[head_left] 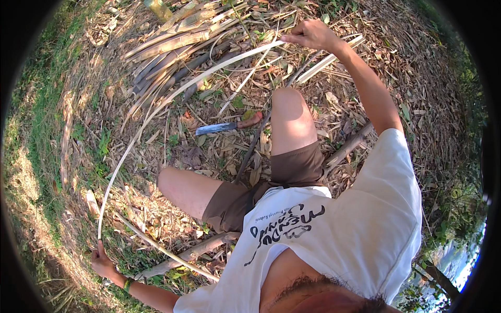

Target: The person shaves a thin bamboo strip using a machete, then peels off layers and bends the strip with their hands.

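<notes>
A long, pale strip of split bamboo [229, 61] bows in a wide arc across the view, held at both ends. My left hand [104, 264], low at the left with a green band on its wrist, pinches the lower end. At the top, my right hand [313, 35] is closed round the other end, its arm stretched far out. Below the arc, in front of my knees, a large knife [216, 129] lies flat on the leaf litter, blade to the left and brownish handle to the right. Neither hand touches it.
Split bamboo pieces [172, 44] are heaped at the upper left. Pale split lengths [329, 60] lie below my right hand. A thick branch [195, 252] and a thin pale strip [156, 245] lie by my left forearm. Another branch [349, 146] rests beside my right thigh.
</notes>
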A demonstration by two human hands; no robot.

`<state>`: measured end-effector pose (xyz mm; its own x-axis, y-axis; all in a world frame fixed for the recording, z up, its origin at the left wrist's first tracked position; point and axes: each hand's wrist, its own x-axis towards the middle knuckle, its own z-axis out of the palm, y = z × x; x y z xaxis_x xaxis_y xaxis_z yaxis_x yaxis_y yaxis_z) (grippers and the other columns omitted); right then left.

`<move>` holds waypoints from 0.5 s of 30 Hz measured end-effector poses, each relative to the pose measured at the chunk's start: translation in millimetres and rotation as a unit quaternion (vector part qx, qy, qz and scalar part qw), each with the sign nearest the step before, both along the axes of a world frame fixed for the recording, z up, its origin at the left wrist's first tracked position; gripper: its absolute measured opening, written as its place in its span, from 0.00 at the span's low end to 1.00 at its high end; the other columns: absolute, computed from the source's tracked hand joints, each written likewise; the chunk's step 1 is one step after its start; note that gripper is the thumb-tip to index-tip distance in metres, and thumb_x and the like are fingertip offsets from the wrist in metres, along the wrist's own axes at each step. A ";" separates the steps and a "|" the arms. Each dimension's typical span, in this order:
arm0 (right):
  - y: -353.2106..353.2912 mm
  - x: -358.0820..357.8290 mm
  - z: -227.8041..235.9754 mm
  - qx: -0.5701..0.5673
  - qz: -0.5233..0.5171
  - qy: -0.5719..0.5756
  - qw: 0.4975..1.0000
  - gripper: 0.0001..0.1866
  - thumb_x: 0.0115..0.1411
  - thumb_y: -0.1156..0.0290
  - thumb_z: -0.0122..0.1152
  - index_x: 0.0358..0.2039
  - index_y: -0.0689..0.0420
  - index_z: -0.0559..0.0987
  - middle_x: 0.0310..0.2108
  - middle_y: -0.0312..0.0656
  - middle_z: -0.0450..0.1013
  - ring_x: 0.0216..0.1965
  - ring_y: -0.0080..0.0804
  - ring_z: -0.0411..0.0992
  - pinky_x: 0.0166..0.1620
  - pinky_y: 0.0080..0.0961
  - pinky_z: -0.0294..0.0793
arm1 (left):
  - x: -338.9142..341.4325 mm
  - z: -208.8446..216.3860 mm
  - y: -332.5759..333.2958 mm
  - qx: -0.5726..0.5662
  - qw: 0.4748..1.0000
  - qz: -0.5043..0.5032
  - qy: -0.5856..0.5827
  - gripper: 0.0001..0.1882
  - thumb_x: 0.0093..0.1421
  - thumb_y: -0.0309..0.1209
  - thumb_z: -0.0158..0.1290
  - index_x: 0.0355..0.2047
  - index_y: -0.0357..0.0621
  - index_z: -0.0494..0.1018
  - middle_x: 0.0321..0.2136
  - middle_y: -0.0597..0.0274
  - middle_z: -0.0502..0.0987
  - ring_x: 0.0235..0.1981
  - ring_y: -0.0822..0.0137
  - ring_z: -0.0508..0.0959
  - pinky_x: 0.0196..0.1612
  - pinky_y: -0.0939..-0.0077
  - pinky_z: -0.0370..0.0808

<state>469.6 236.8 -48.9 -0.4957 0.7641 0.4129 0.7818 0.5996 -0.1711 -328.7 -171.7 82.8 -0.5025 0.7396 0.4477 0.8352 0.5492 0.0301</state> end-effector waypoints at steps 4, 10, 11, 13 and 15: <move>18.7 -6.8 -13.6 -0.223 -0.028 -0.006 0.974 0.45 0.54 0.24 0.54 0.08 0.60 0.74 0.06 0.36 0.55 0.13 0.35 0.58 0.22 0.36 0.60 | -51.7 -28.2 -42.5 0.025 0.997 0.028 0.064 0.38 0.58 0.62 0.57 0.11 0.39 0.68 0.09 0.64 0.62 0.14 0.67 0.56 0.20 0.60 0.53; 54.3 -30.4 -90.3 -0.095 -0.056 0.051 0.993 0.42 0.56 0.24 0.48 0.44 0.54 0.82 0.46 0.48 0.77 0.46 0.46 0.78 0.47 0.42 0.78 | -55.3 -38.0 -61.6 0.040 0.991 0.119 0.042 0.42 0.57 0.69 0.53 0.08 0.39 0.68 0.08 0.65 0.61 0.13 0.67 0.56 0.20 0.62 0.51; 60.3 -36.0 -103.0 -0.087 -0.075 0.077 0.990 0.43 0.56 0.24 0.48 0.48 0.53 0.81 0.50 0.49 0.76 0.49 0.47 0.77 0.49 0.43 0.77 | -58.0 -42.3 -77.0 0.025 0.988 0.144 0.040 0.43 0.57 0.69 0.52 0.08 0.39 0.68 0.08 0.65 0.60 0.12 0.67 0.57 0.20 0.62 0.51; 63.9 -55.8 -125.3 -0.199 -0.077 -0.095 0.972 0.37 0.60 0.37 0.56 0.61 0.51 0.72 0.61 0.50 0.67 0.55 0.50 0.73 0.57 0.43 0.74 | -59.8 -48.1 -115.8 -0.006 0.979 0.200 0.039 0.44 0.56 0.71 0.51 0.08 0.40 0.67 0.07 0.66 0.60 0.12 0.67 0.57 0.20 0.63 0.51; 65.9 -68.6 -161.4 -0.253 -0.025 -0.180 0.950 0.37 0.57 0.49 0.66 0.64 0.50 0.68 0.65 0.47 0.62 0.60 0.49 0.68 0.60 0.43 0.72 | -40.0 -57.5 -128.2 0.006 0.962 0.274 0.020 0.44 0.56 0.72 0.49 0.08 0.40 0.69 0.08 0.66 0.62 0.12 0.68 0.60 0.20 0.65 0.53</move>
